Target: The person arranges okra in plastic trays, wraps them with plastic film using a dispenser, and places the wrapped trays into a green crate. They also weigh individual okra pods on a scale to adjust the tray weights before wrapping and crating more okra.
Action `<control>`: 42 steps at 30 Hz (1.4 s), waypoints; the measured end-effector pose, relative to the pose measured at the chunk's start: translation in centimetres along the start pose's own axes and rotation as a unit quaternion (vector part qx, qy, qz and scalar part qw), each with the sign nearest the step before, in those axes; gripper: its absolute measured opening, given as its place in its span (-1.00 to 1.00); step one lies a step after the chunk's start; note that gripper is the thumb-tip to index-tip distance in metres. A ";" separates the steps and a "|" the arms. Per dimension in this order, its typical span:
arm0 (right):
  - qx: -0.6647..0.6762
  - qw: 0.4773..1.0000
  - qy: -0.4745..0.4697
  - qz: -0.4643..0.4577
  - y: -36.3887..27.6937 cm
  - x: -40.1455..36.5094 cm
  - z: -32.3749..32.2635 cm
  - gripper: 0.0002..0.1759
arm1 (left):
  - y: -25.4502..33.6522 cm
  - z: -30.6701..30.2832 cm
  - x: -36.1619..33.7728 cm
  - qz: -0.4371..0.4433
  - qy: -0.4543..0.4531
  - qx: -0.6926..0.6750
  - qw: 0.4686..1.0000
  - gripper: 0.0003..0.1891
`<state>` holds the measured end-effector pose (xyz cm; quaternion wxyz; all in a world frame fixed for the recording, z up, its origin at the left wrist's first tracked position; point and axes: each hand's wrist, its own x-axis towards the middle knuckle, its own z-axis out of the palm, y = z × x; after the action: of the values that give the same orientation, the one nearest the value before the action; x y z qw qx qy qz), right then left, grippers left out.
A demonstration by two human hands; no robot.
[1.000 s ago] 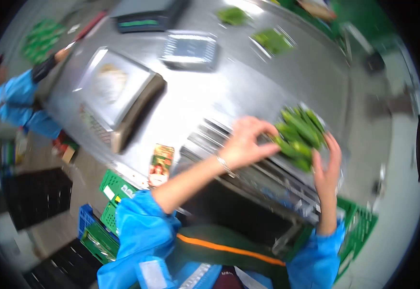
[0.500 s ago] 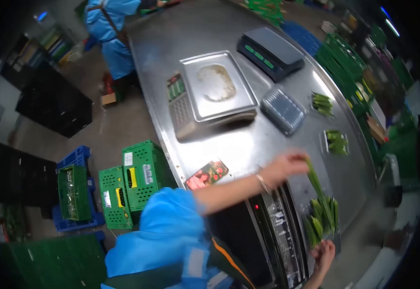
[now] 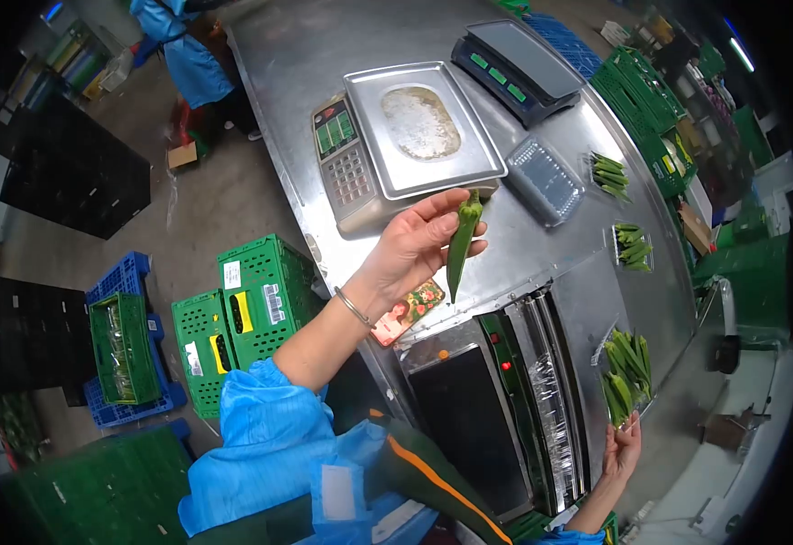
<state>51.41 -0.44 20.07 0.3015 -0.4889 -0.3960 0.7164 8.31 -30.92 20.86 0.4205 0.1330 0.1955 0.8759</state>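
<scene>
My left hand (image 3: 424, 238), with a bracelet on the wrist, pinches one green okra pod (image 3: 463, 241) between thumb and fingers. The pod hangs with its tip down, in front of the weighing scale (image 3: 349, 173) and its steel pan (image 3: 483, 163). Lower right, my right hand (image 3: 624, 447) has its fingers closed at the near edge of a clear pack of okra (image 3: 628, 363). Two smaller okra packs, one upper (image 3: 610, 176) and one lower (image 3: 633, 247), lie farther up the steel table (image 3: 587, 295).
A clear plastic tray (image 3: 546, 182) and a second, dark scale (image 3: 519, 68) sit beyond the first. A wrapping machine (image 3: 469, 427) with a film roll stands close to me; a phone-sized patterned card (image 3: 410, 313) lies beside it. Green crates (image 3: 260, 291) stand left. A person in blue (image 3: 192, 64) is at the far left.
My left hand has moved left and up from above the okra pack, carrying one pod towards the scale. My right hand stays at the pack. The view has shifted slightly.
</scene>
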 end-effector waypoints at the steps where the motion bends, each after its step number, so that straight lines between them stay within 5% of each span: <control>1: 0.001 1.000 -0.008 0.002 -0.3 -0.5 0.8 -0.30 | 0.4 -0.3 -0.2 0.004 0.004 -0.010 1.000 -0.62; 22: 0.083 0.951 -0.250 0.163 5.7 -8.5 28.6 -0.28 | 10.8 -11.0 -2.9 0.174 0.250 0.052 0.951 -0.67; 28: 0.052 0.952 -0.245 0.178 10.1 -8.0 31.6 -0.29 | 13.9 -15.1 -3.6 0.283 0.314 0.273 0.864 -0.61; 36: 0.028 0.940 -0.264 0.215 15.4 -8.4 35.7 -0.32 | 17.1 -18.6 -5.0 0.328 0.355 0.379 0.789 -0.65; 40: 0.023 0.932 -0.276 0.234 16.9 -9.0 37.8 -0.33 | 18.5 -18.5 -6.4 0.411 0.361 0.553 0.629 -0.70; 42: 0.010 0.934 -0.276 0.227 17.3 -9.5 38.7 -0.32 | 18.8 -18.1 -7.1 0.447 0.352 0.560 0.602 -0.74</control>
<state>17.48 -27.49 17.59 0.0146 -0.3452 -0.3352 0.8765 -7.38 -51.44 12.81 -0.2819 0.0943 0.6970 0.6526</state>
